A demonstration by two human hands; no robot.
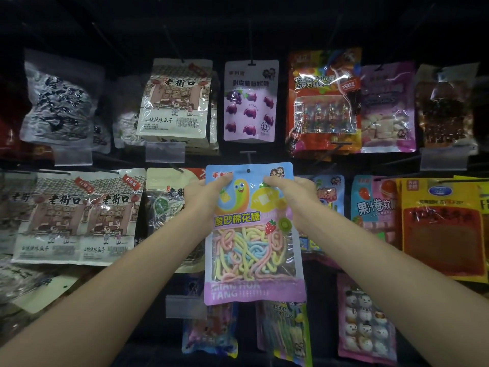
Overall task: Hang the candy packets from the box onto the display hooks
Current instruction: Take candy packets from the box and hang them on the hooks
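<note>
A candy packet [252,234] with a blue top, a purple bottom and pastel marshmallow ropes hangs upright in front of the display wall. My left hand [205,197] grips its upper left edge and my right hand [291,194] grips its upper right edge. The packet's small round hang hole [248,171] sits just under the tip of a display hook [248,154] in the middle row. Whether the hook passes through the hole I cannot tell. The box is out of sight.
Packets fill the hooks all around: a purple grape candy bag [250,102] right above, beige seed bags [79,215] at left, a blue roll-candy bag [374,205] and a yellow bag [444,229] at right, a snowman marshmallow bag [366,321] below. Clear price-tag holders [185,305] stick out from the rails.
</note>
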